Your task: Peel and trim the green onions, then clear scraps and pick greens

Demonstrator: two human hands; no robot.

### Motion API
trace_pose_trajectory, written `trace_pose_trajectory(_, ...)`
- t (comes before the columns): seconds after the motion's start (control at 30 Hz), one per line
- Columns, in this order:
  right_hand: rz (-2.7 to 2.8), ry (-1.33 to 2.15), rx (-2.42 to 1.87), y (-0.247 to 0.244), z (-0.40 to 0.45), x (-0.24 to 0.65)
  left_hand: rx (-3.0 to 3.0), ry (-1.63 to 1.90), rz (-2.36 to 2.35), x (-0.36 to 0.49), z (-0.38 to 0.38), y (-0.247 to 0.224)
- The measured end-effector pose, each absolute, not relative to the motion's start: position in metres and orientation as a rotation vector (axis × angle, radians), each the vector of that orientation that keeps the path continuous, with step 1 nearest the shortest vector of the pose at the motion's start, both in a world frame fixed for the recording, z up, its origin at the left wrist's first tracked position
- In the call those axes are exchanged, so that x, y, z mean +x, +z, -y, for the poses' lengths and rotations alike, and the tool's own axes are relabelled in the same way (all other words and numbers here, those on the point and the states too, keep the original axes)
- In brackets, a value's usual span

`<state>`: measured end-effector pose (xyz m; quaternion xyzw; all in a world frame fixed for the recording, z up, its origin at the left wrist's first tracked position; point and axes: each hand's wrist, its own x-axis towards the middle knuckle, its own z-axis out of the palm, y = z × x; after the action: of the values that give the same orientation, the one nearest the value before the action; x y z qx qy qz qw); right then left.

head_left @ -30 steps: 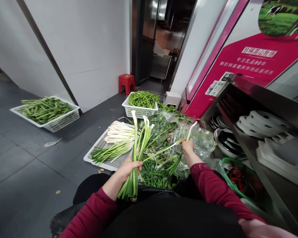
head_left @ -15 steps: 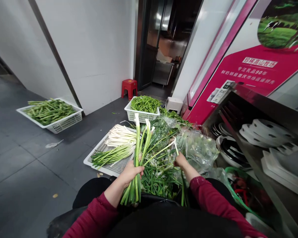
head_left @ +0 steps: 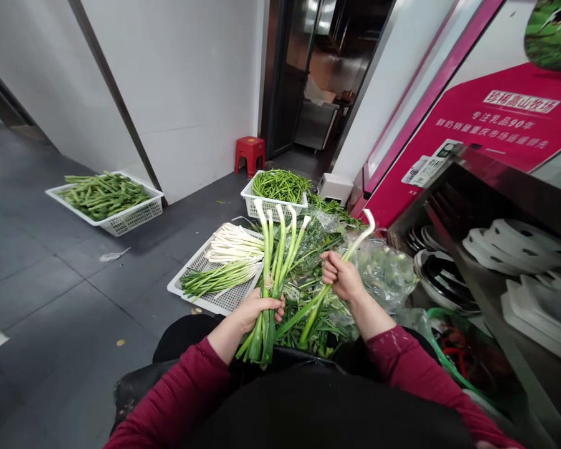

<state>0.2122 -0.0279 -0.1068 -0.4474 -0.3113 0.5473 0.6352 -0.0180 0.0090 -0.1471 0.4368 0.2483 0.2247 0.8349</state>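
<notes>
My left hand (head_left: 260,309) is closed round a bunch of green onions (head_left: 279,255), white ends up and leaves hanging below the fist. In my right hand (head_left: 342,275) is a single green onion (head_left: 362,236), its curved white end pointing up and its green leaves slanting down to the left. To the left of the bunch, a white perforated tray (head_left: 191,288) bears green onions lying in a pile (head_left: 236,243), white ends toward the back. Under and between my hands lies a heap of loose leaves and trimmings (head_left: 308,312).
Behind the tray stands a white basket of thin green stalks (head_left: 280,187). Another basket with thicker green stalks (head_left: 105,196) is at the left. A red stool (head_left: 250,156) stands by the doorway. Plastic bags (head_left: 386,274) and a shelf with dishes (head_left: 509,246) are at the right.
My right hand has risen with its green onion, whose white end now stands higher and points up. The bunch in my left hand has fanned out. The view has shifted slightly left.
</notes>
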Motion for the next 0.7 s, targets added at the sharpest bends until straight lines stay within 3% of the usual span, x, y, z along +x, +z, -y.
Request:
trace_pose_trajectory(0.17, 0.943, 1.198, -1.423, -0.116, 0.025, 0.189, 0.861, 0.389, -0.397, -0.02, -0.007, -0.146)
trace_pose_trajectory(0.53, 0.752, 1.339, -1.182, -0.129, 0.037, 0.182, 0.781, 0.57, -0.658, -0.021, -0.01, -0.141)
trace_pose_trajectory(0.7, 0.81, 1.59, -1.095, -0.123, 0.039, 0.196, 0.816, 0.545, -0.658, -0.023, -0.011, -0.137)
